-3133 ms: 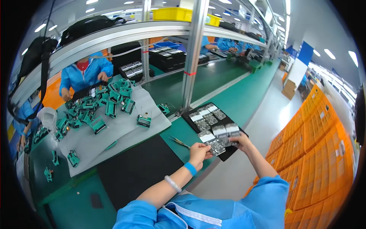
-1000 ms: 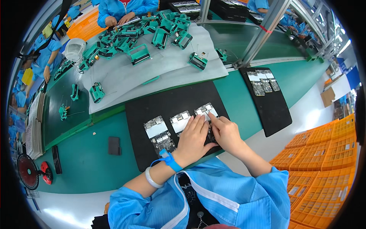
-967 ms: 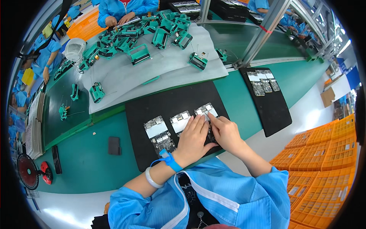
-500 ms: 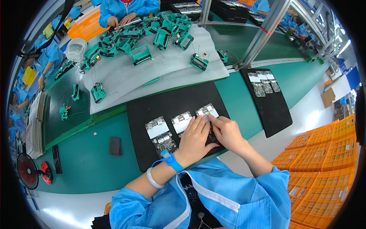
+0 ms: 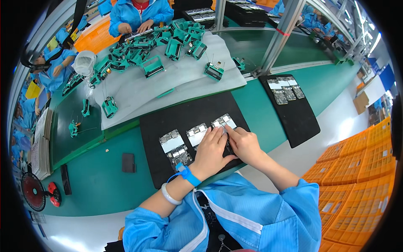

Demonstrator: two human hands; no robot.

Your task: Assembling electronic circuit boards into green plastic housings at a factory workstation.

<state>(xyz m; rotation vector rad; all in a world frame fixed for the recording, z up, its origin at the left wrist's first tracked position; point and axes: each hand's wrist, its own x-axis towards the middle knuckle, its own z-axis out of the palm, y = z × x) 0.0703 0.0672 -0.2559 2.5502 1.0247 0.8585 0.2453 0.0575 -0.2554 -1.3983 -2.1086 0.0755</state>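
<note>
Three circuit boards lie side by side on a black mat in front of me: the left board [image 5: 172, 145], the middle board [image 5: 197, 133] and the right board [image 5: 223, 120]. Each carries a pale rectangular plate. My left hand [image 5: 211, 152] rests with outstretched fingers across the lower middle board, its fingertips reaching the right one. Against that right board, my right hand [image 5: 245, 145] has its fingers bent and closed, index fingertip on the board's surface. Whatever may be between those fingers is hidden. A blue strap [image 5: 188, 174] circles my left wrist.
Another black mat [image 5: 300, 124] with several boards [image 5: 285, 89] lies to the right. Green plastic frames [image 5: 152, 66] are heaped on a white sheet [image 5: 138, 90] ahead, where a co-worker [image 5: 140, 21] sits. A dark flat case [image 5: 129, 163] and a small fan [image 5: 33, 192] are at left; orange crates [image 5: 357, 168] stand right.
The view has shifted slightly. Both hands stay at the right board, with the right index finger moved a little over its surface.
</note>
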